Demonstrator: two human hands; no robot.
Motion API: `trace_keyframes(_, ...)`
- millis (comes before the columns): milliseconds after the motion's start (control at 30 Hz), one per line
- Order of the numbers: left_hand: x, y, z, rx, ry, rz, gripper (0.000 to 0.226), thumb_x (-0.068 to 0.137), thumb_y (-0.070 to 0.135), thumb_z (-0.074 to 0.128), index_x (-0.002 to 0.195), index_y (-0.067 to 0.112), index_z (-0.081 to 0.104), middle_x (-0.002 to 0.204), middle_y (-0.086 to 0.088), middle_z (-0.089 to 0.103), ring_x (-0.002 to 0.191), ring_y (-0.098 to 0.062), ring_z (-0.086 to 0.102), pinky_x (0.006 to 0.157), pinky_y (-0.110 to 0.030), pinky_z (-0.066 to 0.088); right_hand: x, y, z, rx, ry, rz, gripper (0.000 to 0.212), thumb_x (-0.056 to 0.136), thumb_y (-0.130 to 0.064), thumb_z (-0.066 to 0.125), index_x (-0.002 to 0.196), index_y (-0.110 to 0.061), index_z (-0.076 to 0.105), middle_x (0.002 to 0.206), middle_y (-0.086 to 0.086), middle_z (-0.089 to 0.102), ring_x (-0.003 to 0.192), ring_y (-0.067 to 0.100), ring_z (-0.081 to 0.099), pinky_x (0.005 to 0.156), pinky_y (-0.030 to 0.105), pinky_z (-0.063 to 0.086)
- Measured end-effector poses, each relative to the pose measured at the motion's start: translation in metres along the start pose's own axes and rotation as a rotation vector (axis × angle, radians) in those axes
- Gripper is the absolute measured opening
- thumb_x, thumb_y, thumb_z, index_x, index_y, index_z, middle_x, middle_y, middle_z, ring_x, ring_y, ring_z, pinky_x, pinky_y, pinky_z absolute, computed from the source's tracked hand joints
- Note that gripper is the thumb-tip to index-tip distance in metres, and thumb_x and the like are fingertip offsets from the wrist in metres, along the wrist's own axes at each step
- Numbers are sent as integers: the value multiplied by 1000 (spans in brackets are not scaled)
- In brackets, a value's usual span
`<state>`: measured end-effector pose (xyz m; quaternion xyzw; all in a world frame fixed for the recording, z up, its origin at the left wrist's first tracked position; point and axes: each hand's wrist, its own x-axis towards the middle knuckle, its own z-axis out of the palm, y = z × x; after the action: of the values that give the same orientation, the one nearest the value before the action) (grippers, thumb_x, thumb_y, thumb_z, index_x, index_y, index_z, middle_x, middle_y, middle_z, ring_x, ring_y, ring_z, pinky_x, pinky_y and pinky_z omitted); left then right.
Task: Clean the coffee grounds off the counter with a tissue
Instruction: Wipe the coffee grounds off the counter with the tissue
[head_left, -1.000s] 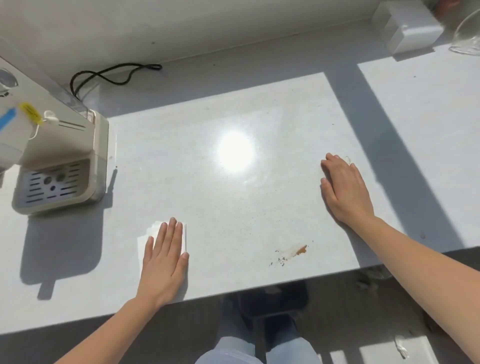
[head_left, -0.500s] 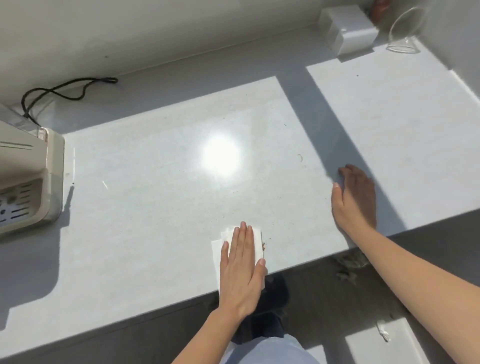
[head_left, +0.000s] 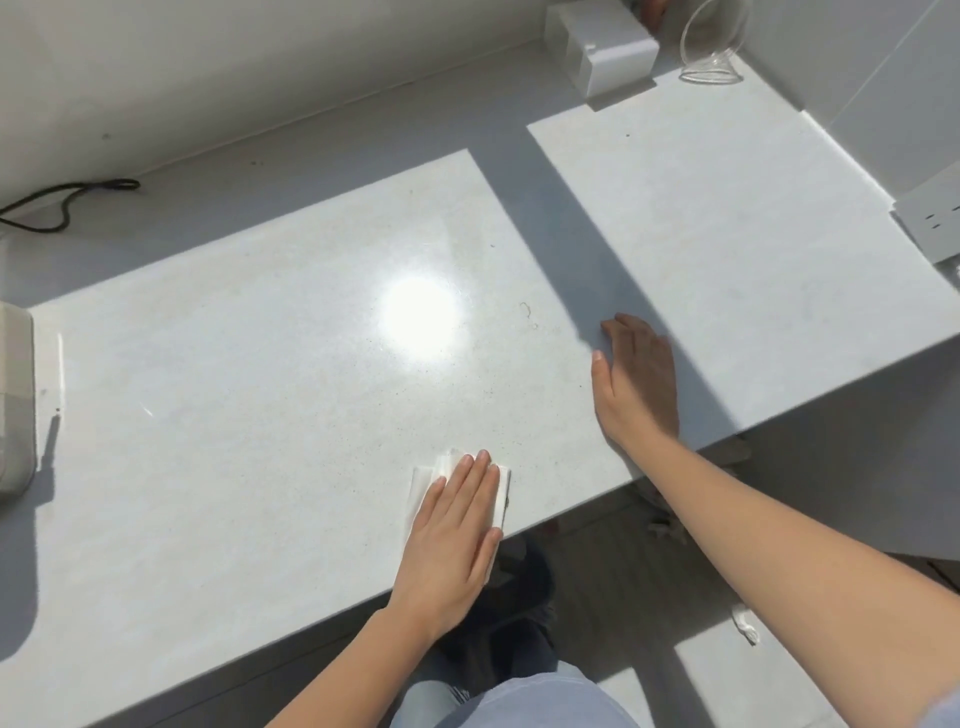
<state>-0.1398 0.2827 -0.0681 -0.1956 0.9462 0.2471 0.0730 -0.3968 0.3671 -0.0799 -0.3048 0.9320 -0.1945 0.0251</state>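
Observation:
A folded white tissue (head_left: 422, 480) lies flat on the pale counter (head_left: 260, 364) near its front edge. My left hand (head_left: 451, 540) presses down on it with fingers straight and together, covering most of it. A tiny dark speck of coffee grounds (head_left: 506, 502) shows at the tissue's right edge; any other grounds are hidden under the hand and tissue. My right hand (head_left: 636, 382) rests palm-down on the counter to the right, in a band of shadow, holding nothing.
A beige coffee machine's corner (head_left: 15, 395) stands at the left edge, with a black cable (head_left: 67, 200) behind it. At the back right are a white box (head_left: 602, 44) and a tipped clear glass (head_left: 714, 41). A wall socket (head_left: 935, 218) is at far right.
My left hand slid the tissue to the right along the front edge, over the brown coffee smear, which no longer shows. The view shifted right; the right hand stayed flat.

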Motion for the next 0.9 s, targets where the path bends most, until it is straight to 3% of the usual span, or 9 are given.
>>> trace_keyframes(167,6,13,2,-88,40,40,57,99,39,24,146,38,-6,158,14,-7,145,-1,-9,116,-23,-6,0,1,1,16,13,-7,35,97,-23,41,128,-8,46,138,13,47,132,29,38,114,49,26)
trace_keyframes(267,9,18,5,-39,45,101,51,100,35,26,149,31,14,159,10,9,147,-9,-2,119,-33,4,1,1,1,22,20,-21,35,97,-22,42,127,-6,47,137,14,48,132,31,39,113,50,27)
trace_keyframes(400,8,17,7,20,87,206,54,92,16,57,143,18,39,152,1,35,143,-21,22,114,-44,24,0,1,1,15,20,-26,35,97,-22,41,128,-6,47,139,14,46,133,31,37,114,49,25)
trace_keyframes(500,8,19,12,23,134,247,64,79,-1,70,137,14,48,145,-1,46,138,-23,34,111,-43,31,0,1,1,8,21,-32,35,97,-22,41,127,-6,48,139,15,46,134,31,36,115,48,23)
trace_keyframes(733,-1,35,25,-121,304,233,64,63,-22,70,118,11,67,125,-4,64,121,-24,56,102,-45,40,-2,3,2,110,46,-10,34,97,-24,41,125,-8,49,137,11,48,131,28,39,113,46,27)
trace_keyframes(900,-10,34,24,-207,240,298,56,64,-22,70,109,11,72,118,-2,68,116,-21,61,100,-40,46,-16,4,-3,385,70,149,37,94,-36,36,125,-20,46,126,-1,55,116,20,50,94,36,41)
